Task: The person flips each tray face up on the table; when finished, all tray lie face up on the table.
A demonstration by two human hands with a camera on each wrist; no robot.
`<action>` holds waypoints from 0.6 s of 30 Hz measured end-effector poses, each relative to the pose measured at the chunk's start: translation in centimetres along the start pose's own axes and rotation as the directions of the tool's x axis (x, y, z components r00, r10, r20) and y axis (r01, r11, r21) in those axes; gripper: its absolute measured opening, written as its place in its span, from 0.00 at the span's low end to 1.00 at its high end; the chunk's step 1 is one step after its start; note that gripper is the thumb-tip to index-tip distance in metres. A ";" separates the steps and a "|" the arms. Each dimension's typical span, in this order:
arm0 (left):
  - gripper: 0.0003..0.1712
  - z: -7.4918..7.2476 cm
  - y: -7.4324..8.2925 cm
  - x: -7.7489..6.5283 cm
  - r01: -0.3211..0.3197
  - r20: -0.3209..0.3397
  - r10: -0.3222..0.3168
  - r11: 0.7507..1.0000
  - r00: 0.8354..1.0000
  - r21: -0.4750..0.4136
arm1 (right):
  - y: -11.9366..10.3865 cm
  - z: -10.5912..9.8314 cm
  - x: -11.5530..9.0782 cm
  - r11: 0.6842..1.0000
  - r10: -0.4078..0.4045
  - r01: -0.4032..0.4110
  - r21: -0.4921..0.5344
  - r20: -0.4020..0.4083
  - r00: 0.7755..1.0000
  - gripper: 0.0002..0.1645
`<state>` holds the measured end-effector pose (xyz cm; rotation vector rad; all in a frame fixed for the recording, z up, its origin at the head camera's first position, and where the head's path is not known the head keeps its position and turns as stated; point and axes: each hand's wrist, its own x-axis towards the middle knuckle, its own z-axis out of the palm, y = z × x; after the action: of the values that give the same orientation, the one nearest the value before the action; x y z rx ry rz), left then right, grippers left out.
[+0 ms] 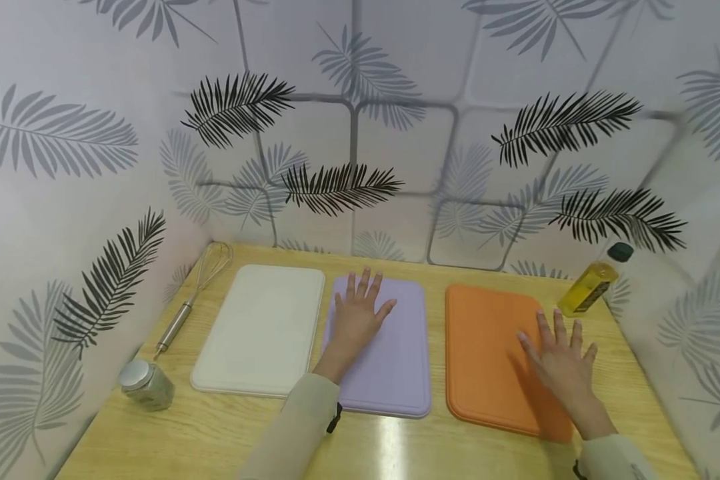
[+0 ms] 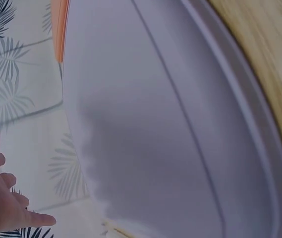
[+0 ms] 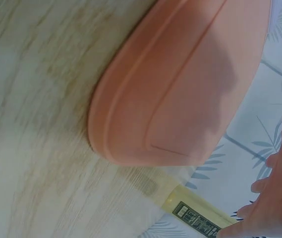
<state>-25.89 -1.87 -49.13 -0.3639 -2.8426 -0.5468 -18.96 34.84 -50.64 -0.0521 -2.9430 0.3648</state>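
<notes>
My left hand [image 1: 357,320] is held above a purple cutting board [image 1: 390,373], fingers straight and spread, with nothing in it. In the left wrist view that hand [image 2: 2,193] appears at the left edge, apart from the purple board [image 2: 131,99], which carries its shadow. Over the right side of an orange cutting board [image 1: 486,360] hovers my right hand [image 1: 567,367], fingers also spread and holding nothing. The right wrist view has this hand [image 3: 274,193] raised clear of the orange board [image 3: 180,99]. Just beyond its fingertips stands an oil bottle [image 1: 591,287] with a dark cap.
A white cutting board [image 1: 261,330] lies left of the purple one. Farther left are a whisk [image 1: 183,317] and a small glass jar [image 1: 150,387] with a silvery lid. Leaf-patterned walls [image 1: 390,227] border the wooden table [image 1: 216,433] at the back and sides.
</notes>
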 end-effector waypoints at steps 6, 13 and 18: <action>0.38 1.0 1.7 -0.1 -0.027 0.000 0.027 0.999 1.000 -0.028 | 0.4 0.3 0.0 1.000 0.015 -0.015 0.001 -0.007 1.000 0.44; 0.38 1.9 3.5 -0.1 -0.035 0.004 0.035 0.998 0.999 -0.043 | 1.0 0.7 0.0 0.999 0.032 -0.032 0.011 0.009 0.999 0.45; 0.38 2.1 4.5 0.2 -0.040 0.018 0.042 0.994 0.999 -0.100 | 0.9 0.6 0.1 0.999 0.030 -0.030 0.018 0.007 1.000 0.44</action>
<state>-25.19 3.01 -49.53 -0.4468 -2.8265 -0.6815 -19.18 35.60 -51.38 -0.0935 -2.9476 0.3965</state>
